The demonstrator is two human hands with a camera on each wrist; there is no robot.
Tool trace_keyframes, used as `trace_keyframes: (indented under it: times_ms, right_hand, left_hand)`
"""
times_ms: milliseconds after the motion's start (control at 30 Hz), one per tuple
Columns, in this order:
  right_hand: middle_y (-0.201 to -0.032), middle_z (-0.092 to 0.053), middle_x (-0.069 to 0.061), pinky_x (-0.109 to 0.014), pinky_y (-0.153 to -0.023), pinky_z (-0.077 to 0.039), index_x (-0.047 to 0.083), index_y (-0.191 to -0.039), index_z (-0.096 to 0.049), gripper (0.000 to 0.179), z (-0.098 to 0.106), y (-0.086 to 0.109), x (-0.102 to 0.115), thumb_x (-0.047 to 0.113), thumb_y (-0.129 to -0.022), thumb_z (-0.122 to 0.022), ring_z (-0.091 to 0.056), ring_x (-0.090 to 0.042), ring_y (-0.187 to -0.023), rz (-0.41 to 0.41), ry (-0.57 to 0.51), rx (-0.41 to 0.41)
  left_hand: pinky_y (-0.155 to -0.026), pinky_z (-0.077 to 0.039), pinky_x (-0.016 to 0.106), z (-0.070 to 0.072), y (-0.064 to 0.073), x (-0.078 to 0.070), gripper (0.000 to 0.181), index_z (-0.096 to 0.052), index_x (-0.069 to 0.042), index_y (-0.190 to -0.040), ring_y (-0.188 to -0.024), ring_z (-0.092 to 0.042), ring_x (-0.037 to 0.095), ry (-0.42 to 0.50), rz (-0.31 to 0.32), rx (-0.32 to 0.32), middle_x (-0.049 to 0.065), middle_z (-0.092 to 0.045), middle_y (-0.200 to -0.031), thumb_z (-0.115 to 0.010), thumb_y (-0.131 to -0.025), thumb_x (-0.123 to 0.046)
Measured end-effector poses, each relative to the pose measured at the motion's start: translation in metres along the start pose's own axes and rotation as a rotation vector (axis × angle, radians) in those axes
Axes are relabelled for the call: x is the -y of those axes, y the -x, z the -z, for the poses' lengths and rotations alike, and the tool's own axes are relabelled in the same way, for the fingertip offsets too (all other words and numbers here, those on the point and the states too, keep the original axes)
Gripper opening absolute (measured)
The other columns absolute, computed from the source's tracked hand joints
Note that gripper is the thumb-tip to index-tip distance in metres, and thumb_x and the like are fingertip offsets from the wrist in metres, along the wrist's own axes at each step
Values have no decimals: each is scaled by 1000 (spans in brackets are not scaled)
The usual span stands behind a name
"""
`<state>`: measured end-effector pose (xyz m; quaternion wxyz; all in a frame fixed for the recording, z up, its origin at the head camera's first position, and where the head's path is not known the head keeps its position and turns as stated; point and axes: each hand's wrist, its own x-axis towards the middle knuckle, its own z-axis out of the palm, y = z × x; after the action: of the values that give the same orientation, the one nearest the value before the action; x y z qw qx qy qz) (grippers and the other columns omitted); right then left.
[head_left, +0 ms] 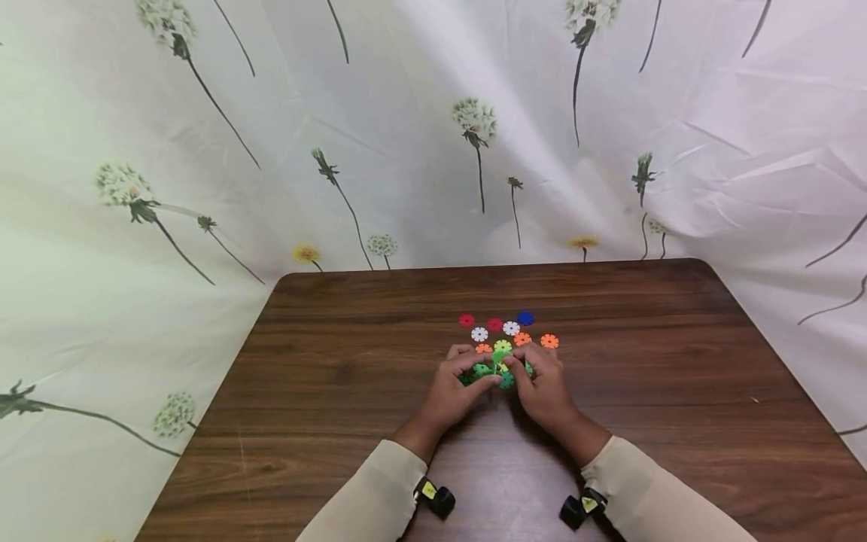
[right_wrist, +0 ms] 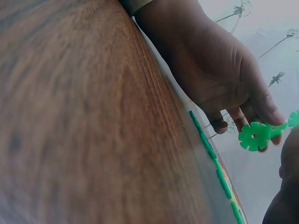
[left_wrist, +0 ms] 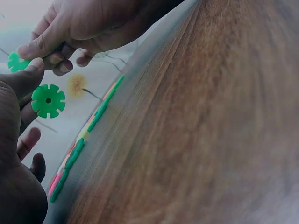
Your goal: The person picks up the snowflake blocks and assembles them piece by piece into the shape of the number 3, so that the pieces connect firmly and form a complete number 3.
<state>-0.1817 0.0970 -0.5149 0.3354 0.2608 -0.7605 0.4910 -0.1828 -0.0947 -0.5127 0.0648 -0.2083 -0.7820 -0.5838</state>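
Above the table, both hands meet over bright green notched plastic discs (head_left: 500,355). My left hand (head_left: 450,388) pinches them between thumb and fingers from the left. From the other side, my right hand (head_left: 547,390) pinches a green disc (left_wrist: 17,62) by its edge. In the left wrist view a second green disc (left_wrist: 48,101) faces the camera below the left thumb. The right wrist view shows a face-on disc (right_wrist: 254,136) overlapping an edge-on one (right_wrist: 278,130) at the left fingertips. Fingers hide part of how they fit together.
Loose notched discs lie flat beyond and beneath the hands: red (head_left: 466,320), white (head_left: 479,334), blue (head_left: 525,318), orange (head_left: 549,341), yellow-green (head_left: 503,346) and darker green (head_left: 506,381). The brown wooden table (head_left: 325,421) backs onto a flower-printed cloth (head_left: 420,165).
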Motion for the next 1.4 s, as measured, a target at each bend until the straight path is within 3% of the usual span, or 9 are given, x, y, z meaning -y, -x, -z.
trace_keyframes:
  times_ms: [100,167,333,567,700,900,967,1200,1400]
  right_hand:
    - [-85,-75,-6,-70,-93,-46,5,-89,-70,19,0,0,1,-12,-88,-78,-68,-11,-83,-6,1,6]
    - [-85,-74,-7,-74,-92,-44,5,-89,-70,19,0,-1,1,-12,-88,-78,-67,-11,-83,-8,5,12]
    - [-88,-73,-8,-52,-90,-42,6,-89,-69,16,0,-2,0,-6,-89,-80,-67,-17,-83,1,28,44]
    - [-88,-75,-7,-49,-89,-40,8,-87,-72,17,2,-3,1,-5,-87,-83,-67,-21,-84,-7,72,74]
    - [-87,-78,-6,-63,-91,-45,8,-88,-76,13,3,-4,4,-2,-88,-84,-68,-21,-84,-21,96,89]
    - [-87,-79,-3,-84,-94,-42,8,-88,-78,14,2,-5,7,-4,-86,-85,-71,-24,-86,-30,90,90]
    - [-86,-79,-4,-81,-94,-42,7,-87,-78,14,2,-5,7,-5,-86,-85,-71,-24,-85,-24,90,82]
    - [-85,-78,-6,-46,-86,-39,7,-86,-76,13,-1,-6,7,-2,-88,-85,-71,-21,-83,-20,106,77]
    - [-84,-77,-5,-43,-86,-37,7,-85,-76,13,0,-8,9,0,-89,-86,-70,-21,-83,-10,141,96]
  left_hand:
    - [-102,-51,38,0,-1,0,33,-82,-4,-124,-114,-52,17,-3,2,4,16,-76,-114,-88,-93,-10]
    - [-102,-51,38,0,-1,0,32,-82,-4,-124,-114,-53,18,-5,-5,5,15,-77,-113,-88,-93,-10]
    - [-101,-51,38,0,-3,1,32,-82,-3,-123,-113,-53,19,9,-22,-1,16,-77,-111,-88,-92,-8]
    - [-100,-52,35,-1,-4,1,32,-83,-4,-123,-115,-54,20,6,-38,12,15,-79,-114,-88,-92,-9]
    - [-101,-52,30,-1,-4,1,31,-83,-6,-124,-114,-57,21,-22,-58,25,11,-83,-115,-87,-93,-11]
    - [-101,-51,26,-1,-3,-2,30,-83,-8,-124,-114,-58,18,-19,-27,47,12,-80,-116,-85,-95,-12]
    - [-100,-51,25,-1,-2,-3,29,-83,-8,-124,-114,-58,17,-25,-11,53,12,-79,-117,-84,-95,-13]
    - [-97,-54,24,-2,-1,-6,27,-83,-5,-124,-113,-61,18,-34,-6,38,14,-77,-119,-83,-97,-11]
    - [-97,-55,26,-3,-2,-6,29,-82,-4,-124,-113,-64,19,-36,-10,29,13,-78,-119,-84,-96,-11]
